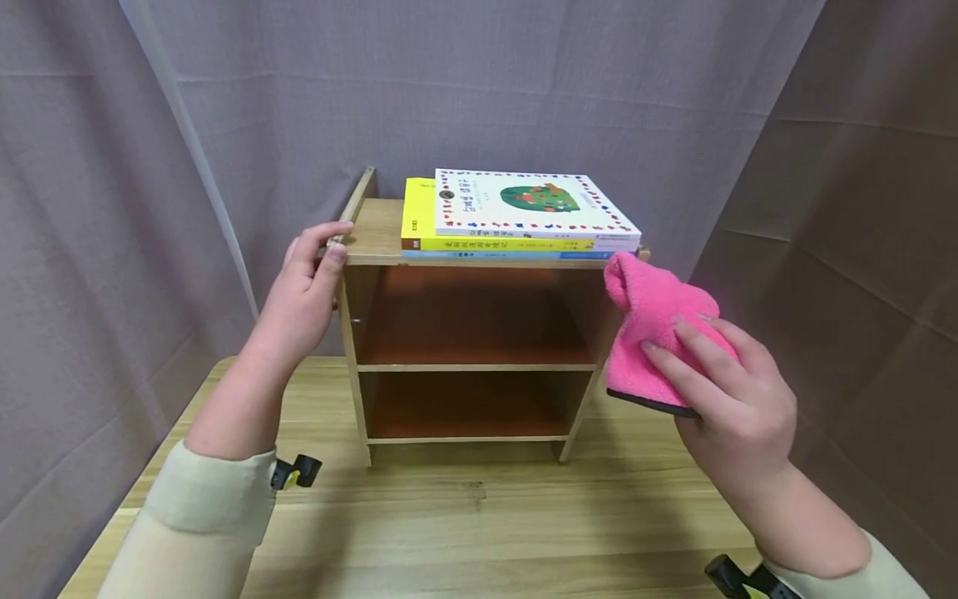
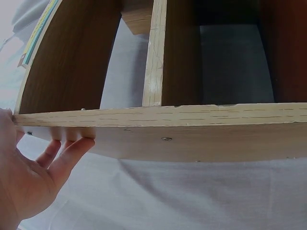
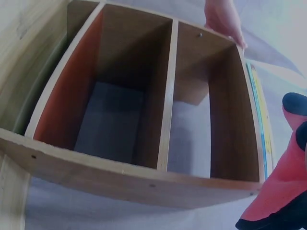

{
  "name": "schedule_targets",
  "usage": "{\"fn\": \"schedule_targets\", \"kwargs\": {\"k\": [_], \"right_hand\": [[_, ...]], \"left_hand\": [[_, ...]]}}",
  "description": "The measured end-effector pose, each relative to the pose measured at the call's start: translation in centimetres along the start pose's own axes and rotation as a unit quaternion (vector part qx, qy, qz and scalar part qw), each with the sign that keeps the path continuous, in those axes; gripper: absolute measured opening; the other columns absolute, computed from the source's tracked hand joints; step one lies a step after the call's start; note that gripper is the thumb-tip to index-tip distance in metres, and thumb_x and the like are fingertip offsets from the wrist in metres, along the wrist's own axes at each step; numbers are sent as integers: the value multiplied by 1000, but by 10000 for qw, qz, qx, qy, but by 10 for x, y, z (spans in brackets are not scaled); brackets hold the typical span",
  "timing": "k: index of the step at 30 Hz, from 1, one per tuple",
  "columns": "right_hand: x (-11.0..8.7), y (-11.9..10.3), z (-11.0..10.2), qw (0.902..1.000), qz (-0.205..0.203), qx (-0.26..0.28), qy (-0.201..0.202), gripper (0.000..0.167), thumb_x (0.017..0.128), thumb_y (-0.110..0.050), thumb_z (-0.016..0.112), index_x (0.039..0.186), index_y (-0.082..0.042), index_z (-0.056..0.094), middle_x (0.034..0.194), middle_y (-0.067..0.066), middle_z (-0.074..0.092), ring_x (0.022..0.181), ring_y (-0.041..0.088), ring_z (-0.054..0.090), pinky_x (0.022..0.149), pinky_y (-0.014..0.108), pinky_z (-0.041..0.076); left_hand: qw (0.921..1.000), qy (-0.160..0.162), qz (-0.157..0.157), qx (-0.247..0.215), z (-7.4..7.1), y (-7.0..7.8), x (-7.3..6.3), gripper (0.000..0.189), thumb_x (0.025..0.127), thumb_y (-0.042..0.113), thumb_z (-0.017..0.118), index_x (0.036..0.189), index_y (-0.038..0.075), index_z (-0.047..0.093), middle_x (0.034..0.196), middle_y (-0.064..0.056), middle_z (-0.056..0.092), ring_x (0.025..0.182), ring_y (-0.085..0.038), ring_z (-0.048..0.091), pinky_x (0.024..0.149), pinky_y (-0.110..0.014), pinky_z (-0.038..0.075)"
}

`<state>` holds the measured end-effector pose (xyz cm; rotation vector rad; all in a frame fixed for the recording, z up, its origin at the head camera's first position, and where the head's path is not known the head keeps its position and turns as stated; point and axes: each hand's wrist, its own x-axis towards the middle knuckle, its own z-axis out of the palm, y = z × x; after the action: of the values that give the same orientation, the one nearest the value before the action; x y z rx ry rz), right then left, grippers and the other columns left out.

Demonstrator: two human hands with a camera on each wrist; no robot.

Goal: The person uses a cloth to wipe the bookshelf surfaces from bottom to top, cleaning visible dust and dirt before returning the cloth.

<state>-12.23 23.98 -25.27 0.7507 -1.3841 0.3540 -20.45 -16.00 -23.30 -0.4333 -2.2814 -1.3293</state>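
Note:
A small wooden bookshelf (image 1: 479, 367) stands on the table, its open front facing me. My left hand (image 1: 303, 279) holds its upper left corner, fingers over the side panel's edge; in the left wrist view several fingertips of the left hand (image 2: 36, 184) touch the panel's outer face. My right hand (image 1: 741, 399) grips a bunched pink towel (image 1: 651, 312) with a black edge, beside the upper right corner. On the top board lies a stack of books: a white picture book (image 1: 479, 208) uppermost, a yellow book (image 1: 416, 212) under it, and a blue-spined book (image 1: 516, 254) at the bottom.
The light wooden table (image 1: 449, 532) extends in front of the bookshelf. Grey curtains (image 1: 509, 91) hang behind and at both sides. A raised side panel (image 1: 358, 200) borders the top board on the left.

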Motion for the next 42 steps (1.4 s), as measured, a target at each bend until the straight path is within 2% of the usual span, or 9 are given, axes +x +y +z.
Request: {"fn": "schedule_targets", "kwargs": {"k": [2, 5, 9, 17, 23, 31, 39, 42], "right_hand": [[-1, 4, 0, 9999, 108, -96, 14, 13, 87, -3, 69, 87, -10, 80, 91, 16, 74, 82, 47, 62, 90, 46, 54], [-4, 10, 0, 9992, 248, -295, -115, 12, 90, -13, 70, 90, -11, 81, 95, 16, 74, 86, 47, 63, 93, 44, 53], [-9, 17, 1, 9971, 413, -527, -352, 19, 95, -22, 65, 96, -11, 81, 103, 16, 73, 92, 46, 63, 97, 42, 51], [-14, 26, 7, 9918, 842, -793, -536, 21, 91, -19, 65, 103, -9, 79, 113, 15, 71, 105, 45, 63, 103, 41, 47], [-24, 33, 15, 9900, 1019, -772, -599, 24, 87, -8, 63, 104, -11, 79, 116, 14, 70, 108, 45, 61, 104, 38, 46], [-40, 37, 30, 9912, 1022, -588, -602, 39, 79, 3, 56, 105, -14, 79, 118, 14, 70, 110, 44, 60, 101, 46, 48], [-56, 35, 44, 9902, 935, -489, -915, 49, 73, 7, 52, 110, -13, 76, 120, 18, 66, 113, 47, 55, 103, 47, 46], [-62, 33, 47, 9890, 937, -491, -1036, 52, 72, 8, 50, 113, -14, 74, 122, 18, 65, 116, 48, 53, 104, 51, 43]], "left_hand": [[10000, 13, 8, 8, -1, 0, 0, 48, 104, 50, 35, 146, 27, 43, 127, -13, 40, 80, -25, 51, 67, -32, 51], [10000, 19, 17, 4, -1, -1, 0, 48, 104, 50, 35, 146, 27, 43, 128, -13, 40, 81, -25, 51, 67, -31, 51], [10000, -30, -11, -38, -2, 0, 0, 47, 104, 51, 34, 146, 29, 42, 130, -12, 39, 80, -25, 51, 68, -33, 52], [10000, -24, 28, -4, -1, -1, 0, 48, 104, 50, 34, 146, 28, 42, 127, -12, 40, 74, -26, 51, 68, -33, 51], [10000, -4, 83, 32, 0, -1, 1, 48, 105, 49, 34, 146, 26, 43, 124, -12, 40, 72, -26, 51, 67, -32, 52], [10000, 15, 83, 44, 0, -2, 1, 47, 105, 49, 34, 145, 27, 43, 122, -12, 41, 71, -26, 51, 67, -32, 52], [10000, 8, 57, 5, 0, -1, 0, 48, 104, 50, 34, 145, 28, 43, 121, -11, 40, 71, -26, 51, 67, -32, 50], [10000, 6, 56, -12, 0, -1, 0, 47, 104, 50, 34, 145, 28, 43, 121, -11, 40, 71, -26, 51, 67, -32, 50]]}}
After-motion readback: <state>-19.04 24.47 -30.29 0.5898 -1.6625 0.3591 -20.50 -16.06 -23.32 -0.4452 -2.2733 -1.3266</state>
